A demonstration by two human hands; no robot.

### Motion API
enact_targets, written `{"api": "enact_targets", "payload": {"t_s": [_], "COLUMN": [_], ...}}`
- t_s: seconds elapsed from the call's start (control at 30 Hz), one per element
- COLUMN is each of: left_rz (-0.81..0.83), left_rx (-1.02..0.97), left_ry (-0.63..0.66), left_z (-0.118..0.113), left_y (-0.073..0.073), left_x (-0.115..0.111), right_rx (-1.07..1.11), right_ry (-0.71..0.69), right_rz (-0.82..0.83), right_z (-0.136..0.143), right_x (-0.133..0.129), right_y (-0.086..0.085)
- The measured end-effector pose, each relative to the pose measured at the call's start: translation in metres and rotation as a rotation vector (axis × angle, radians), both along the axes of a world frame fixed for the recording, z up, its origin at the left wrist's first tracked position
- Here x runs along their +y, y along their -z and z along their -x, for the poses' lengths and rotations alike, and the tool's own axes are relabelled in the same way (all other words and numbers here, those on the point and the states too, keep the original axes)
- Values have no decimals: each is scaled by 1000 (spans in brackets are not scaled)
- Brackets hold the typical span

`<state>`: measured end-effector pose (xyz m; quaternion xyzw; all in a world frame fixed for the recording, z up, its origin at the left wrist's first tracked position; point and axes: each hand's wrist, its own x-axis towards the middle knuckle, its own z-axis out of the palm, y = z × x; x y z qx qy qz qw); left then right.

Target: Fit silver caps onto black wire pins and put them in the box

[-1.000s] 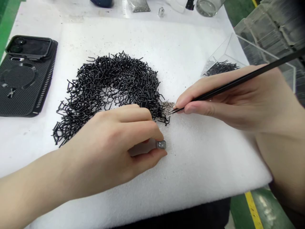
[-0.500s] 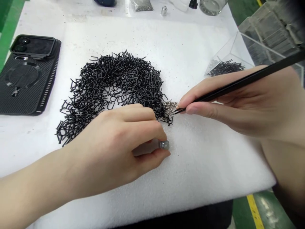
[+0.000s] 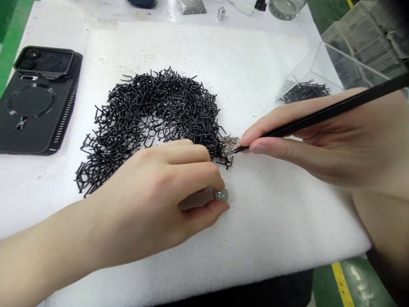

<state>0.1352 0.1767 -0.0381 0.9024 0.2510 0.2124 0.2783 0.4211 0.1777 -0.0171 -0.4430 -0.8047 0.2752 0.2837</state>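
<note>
Between the thumb and forefinger of my left hand [image 3: 159, 200] is a small clear glassy piece [image 3: 221, 195]. My right hand [image 3: 319, 136] grips black tweezers [image 3: 306, 117] like a pen. Their tips reach into a small heap of shiny metallic grains [image 3: 228, 144]. Whether the tips hold a grain is too small to tell. That heap touches the right end of a curved, arch-shaped mass of black branching pieces [image 3: 179, 100]. My left hand rests over the near side of this mass and hides part of it.
A black-cased phone [image 3: 38, 102] lies at the left on the white foam sheet [image 3: 271, 230]. At the right stands a clear box [image 3: 306, 85] with black pieces inside. A bag of grains [image 3: 191, 6], a small clear piece [image 3: 221, 13] and a glass jar [image 3: 286, 8] are at the back.
</note>
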Motion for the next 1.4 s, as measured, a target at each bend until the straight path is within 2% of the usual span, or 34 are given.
{"api": "enact_targets", "payload": {"t_s": [0.17, 0.27, 0.3, 0.37, 0.47, 0.63, 0.7, 0.97, 1.1, 1.4], "left_rz": [-30, -66, -35, -76, -83, -40, -44, -57, -63, -36], "left_rx": [-60, -62, 42, 27, 42, 16, -12, 28, 14, 31], "left_ry": [-3, -65, -120, -161, -160, -134, -126, -140, -138, -127], "left_z": [5, 5, 4, 1, -2, -2, -1, 0, 1, -1], "left_y": [5, 0, -3, -8, -11, -4, -3, 1, -3, -2], "left_x": [-1, -7, -8, -11, -11, -7, -6, -6, -7, -5], "right_rx": [21, 41, 56, 93, 126, 68, 66, 116, 127, 123], "right_ry": [65, 95, 88, 35, -29, 69, 67, 56, 40, 15], "right_rz": [67, 96, 97, 99, 99, 17, 7, 92, 142, 104], "right_z": [0, 0, 1, 2, 3, 1, 1, 4, 7, 6], "right_x": [-2, -6, -7, -9, -10, -5, -4, -4, -2, -2], "right_y": [-2, -5, -6, -7, -4, 1, 2, 2, 1, 0]}}
